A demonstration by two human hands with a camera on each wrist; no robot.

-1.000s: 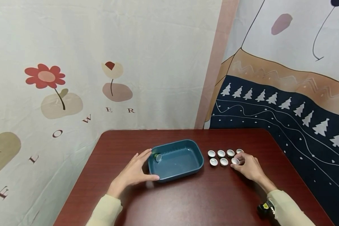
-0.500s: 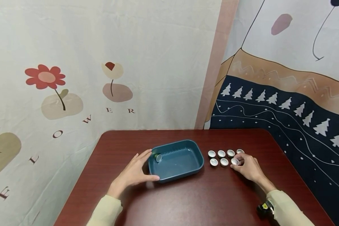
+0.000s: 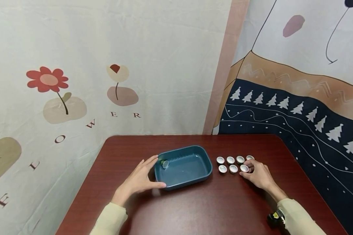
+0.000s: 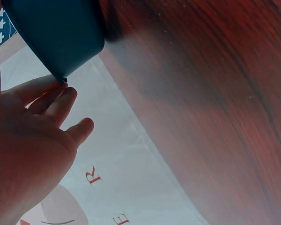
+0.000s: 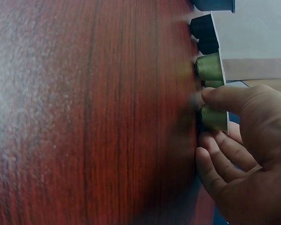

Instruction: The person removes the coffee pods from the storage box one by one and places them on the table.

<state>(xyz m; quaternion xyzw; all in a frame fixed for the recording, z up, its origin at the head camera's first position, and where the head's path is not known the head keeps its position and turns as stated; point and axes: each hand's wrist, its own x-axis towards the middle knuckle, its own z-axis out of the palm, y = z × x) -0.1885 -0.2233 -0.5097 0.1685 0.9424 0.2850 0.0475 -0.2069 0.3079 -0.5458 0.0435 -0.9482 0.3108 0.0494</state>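
Note:
My left hand [image 3: 140, 178] rests against the left end of a teal rectangular tray [image 3: 191, 180], fingers and thumb spread along its rim. Only the fingertips meet the tray's edge in the left wrist view. Inside the tray, a green coffee capsule [image 3: 164, 164] lies on its side at the left. My right hand [image 3: 260, 176] pinches another coffee capsule [image 3: 244, 168] between thumb and fingers at the right end of the near row. That capsule's green side [image 5: 214, 118] shows in the right wrist view, foil lid up, at table height.
Several more foil-lidded capsules [image 3: 233, 168] stand in two rows between the tray and my right hand. The one at the far right [image 3: 249, 157] is partly behind my fingers. The red-brown table [image 3: 194, 212] meets a printed wall cloth [image 3: 170, 81] at the back.
My right hand and the capsule it pinches have shifted very slightly left. The left hand and the tray hold their place.

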